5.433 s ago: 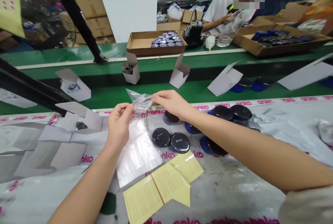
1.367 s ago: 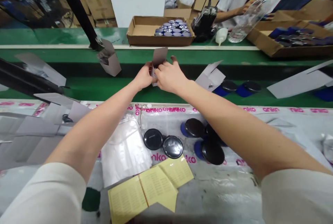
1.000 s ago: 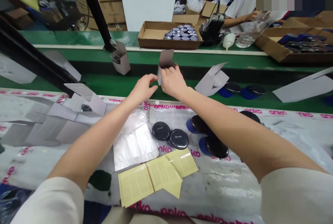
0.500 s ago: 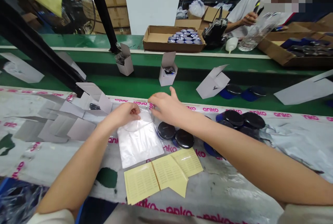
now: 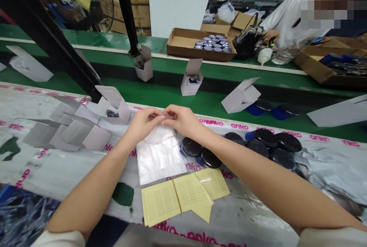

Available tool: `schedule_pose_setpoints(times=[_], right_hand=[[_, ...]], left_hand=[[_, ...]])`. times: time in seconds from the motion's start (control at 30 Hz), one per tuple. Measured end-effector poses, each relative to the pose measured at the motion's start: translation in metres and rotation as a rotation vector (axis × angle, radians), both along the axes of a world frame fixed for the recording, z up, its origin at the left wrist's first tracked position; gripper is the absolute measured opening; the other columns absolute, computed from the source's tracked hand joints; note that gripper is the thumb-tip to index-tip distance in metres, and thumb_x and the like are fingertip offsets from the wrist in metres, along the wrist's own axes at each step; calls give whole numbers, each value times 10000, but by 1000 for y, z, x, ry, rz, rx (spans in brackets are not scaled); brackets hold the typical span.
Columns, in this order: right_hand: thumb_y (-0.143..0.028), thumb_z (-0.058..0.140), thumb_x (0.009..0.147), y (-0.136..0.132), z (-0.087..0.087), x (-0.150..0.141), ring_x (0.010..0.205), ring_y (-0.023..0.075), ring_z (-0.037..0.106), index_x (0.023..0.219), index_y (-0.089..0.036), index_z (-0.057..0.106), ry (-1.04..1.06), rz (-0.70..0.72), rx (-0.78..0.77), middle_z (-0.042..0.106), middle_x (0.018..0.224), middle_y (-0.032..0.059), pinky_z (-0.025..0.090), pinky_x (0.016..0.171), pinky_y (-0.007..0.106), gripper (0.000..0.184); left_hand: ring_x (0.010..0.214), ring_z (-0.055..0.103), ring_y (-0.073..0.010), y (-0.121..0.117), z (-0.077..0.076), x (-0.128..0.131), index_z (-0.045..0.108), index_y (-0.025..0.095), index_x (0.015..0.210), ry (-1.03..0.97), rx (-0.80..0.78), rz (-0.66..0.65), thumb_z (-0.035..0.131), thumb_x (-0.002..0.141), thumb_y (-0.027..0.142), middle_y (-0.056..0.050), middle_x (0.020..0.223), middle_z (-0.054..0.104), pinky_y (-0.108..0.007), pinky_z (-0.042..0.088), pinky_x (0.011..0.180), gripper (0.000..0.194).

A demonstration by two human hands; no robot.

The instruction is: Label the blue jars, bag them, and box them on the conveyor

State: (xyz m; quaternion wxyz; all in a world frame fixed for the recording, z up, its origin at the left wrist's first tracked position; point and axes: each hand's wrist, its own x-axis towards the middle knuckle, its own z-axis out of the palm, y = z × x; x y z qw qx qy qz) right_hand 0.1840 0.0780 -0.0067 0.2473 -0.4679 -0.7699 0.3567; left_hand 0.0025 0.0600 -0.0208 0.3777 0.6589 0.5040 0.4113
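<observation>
We have the left hand (image 5: pixel 144 125) and right hand (image 5: pixel 183 121) meeting at fingertips, fingers curled, at the 12 o'clock edge of the clear plastic bag stack (image 5: pixel 161 159); can't tell whether either pinches film. Yellow printed sheets (image 5: pixel 186 193) sit at its 5 o'clock, black-lidded blue jars (image 5: pixel 191 147) at 3. We judge the step as working a bag's edge; next move calls for light, two-handed fingertip control.

- Bags (image 5: pixel 162 163): milky white
- Slips (image 5: pixel 160 203): yellow, lined with fine print
- Tubs (image 5: pixel 259 108): blue, black lids (image 5: pixel 265 137)
- Boxes (image 5: pixel 190 87): white
- Belt (image 5: pixel 163 94): green
- Table cover (image 5: pixel 243 216): pale grey, pink "anko" lettering (image 5: pixel 239 127)
- Tray (image 5: pixel 197 51): brown
</observation>
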Motion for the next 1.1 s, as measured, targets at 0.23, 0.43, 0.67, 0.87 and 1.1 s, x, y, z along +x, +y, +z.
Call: schedule_pose_setpoints(times=[0.23,0.43,0.67,0.87,1.1], right_hand=[[-220,688,840,8,13,19,794,183,670,867,-185,730,214,-37,-95,751,862,36,519,769,331,61],[-191,710,789,11,15,30,753,183,655,963,-189,722,297,-54,-102,708,811,23,539,737,355,174],[-348,775,818,-12,24,18,786,189,598,792,-208,651,221,-150,115,664,821,21,469,746,341,189],[-209,747,817,-13,27,14,716,135,577,766,-188,657,366,5,14,655,738,-29,441,707,282,105],[-129,580,904,-18,27,44,839,189,684,952,-197,748,114,-68,71,780,913,27,498,805,337,188]], left_hand=[[708,641,-173,-2,8,-1,710,209,851,-206,-74,70,831,705,293,-5,749,692,-306,501,675,207],[725,644,-161,-2,16,-5,786,188,891,-226,-275,-37,878,671,351,-23,814,736,-297,502,691,289],[687,638,-120,-8,21,12,746,177,709,-561,-317,86,980,540,372,-5,712,721,-243,517,678,348],[672,664,-129,-13,20,20,677,159,703,-751,-615,-38,987,575,325,9,707,679,-275,601,647,374],[735,667,-136,-12,24,25,667,159,774,-823,-590,102,913,658,235,1,768,686,-297,618,685,283]])
